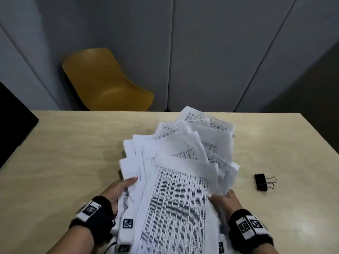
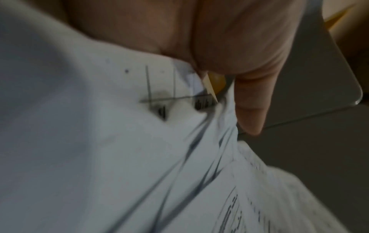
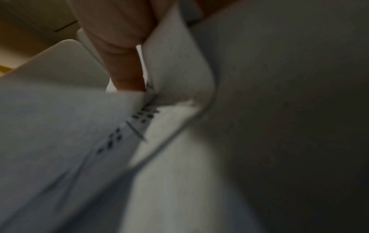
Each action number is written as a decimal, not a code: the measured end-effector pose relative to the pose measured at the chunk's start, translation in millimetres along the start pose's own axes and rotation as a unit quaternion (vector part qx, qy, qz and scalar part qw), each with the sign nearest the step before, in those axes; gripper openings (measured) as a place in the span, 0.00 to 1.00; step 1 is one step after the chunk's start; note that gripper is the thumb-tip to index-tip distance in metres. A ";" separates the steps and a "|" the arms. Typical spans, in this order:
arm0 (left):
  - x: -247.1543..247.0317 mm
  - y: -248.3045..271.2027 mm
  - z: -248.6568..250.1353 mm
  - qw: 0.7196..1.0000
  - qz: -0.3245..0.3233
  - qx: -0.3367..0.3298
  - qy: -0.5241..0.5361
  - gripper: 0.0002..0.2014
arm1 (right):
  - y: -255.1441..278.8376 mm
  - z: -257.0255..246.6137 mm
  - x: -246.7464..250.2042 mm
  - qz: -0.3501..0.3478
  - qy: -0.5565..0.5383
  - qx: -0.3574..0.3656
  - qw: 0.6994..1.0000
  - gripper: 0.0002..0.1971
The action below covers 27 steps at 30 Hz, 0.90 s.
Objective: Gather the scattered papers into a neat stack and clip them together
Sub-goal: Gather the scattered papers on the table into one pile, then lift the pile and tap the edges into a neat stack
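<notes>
My left hand (image 1: 120,187), lower centre-left of the head view, grips the left edge of the fanned papers (image 1: 179,180), thumb lying on top; my right hand (image 1: 222,200), lower centre-right, clasps their right edge. I see the sheets splayed unevenly up toward mid-frame over the table (image 1: 64,153). The binder clip (image 1: 264,182) lies on the table at centre-right, apart from the papers. A yellow chair (image 1: 104,83) stands upper left
</notes>
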<state>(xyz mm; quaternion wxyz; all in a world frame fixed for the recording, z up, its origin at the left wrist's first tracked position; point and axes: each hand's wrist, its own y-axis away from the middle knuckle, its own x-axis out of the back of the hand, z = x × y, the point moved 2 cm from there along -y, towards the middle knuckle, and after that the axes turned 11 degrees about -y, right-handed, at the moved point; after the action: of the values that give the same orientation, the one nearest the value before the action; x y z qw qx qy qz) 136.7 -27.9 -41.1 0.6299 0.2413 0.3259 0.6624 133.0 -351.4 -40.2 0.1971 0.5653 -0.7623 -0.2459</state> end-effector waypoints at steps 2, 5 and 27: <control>-0.3 2.8 -5.1 0.998 0.033 -0.030 -0.045 0.34 | 5.4 -0.1 -11.2 0.004 0.092 0.008 0.996 0.19; -0.5 1.0 -8.0 0.990 0.072 -0.056 -0.108 0.29 | 18.6 -12.1 -25.5 0.021 0.260 0.111 0.959 0.24; 3.5 -1.1 -19.5 0.978 0.136 -0.049 -0.153 0.22 | -3.8 -13.1 -31.9 -0.062 0.132 -0.025 0.989 0.18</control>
<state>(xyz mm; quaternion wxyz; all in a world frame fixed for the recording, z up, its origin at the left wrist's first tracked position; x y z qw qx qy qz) 122.9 -26.9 -55.3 0.5870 0.3506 0.1574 0.7125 152.5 -323.8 -32.6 0.2948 0.6336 -0.6869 -0.1994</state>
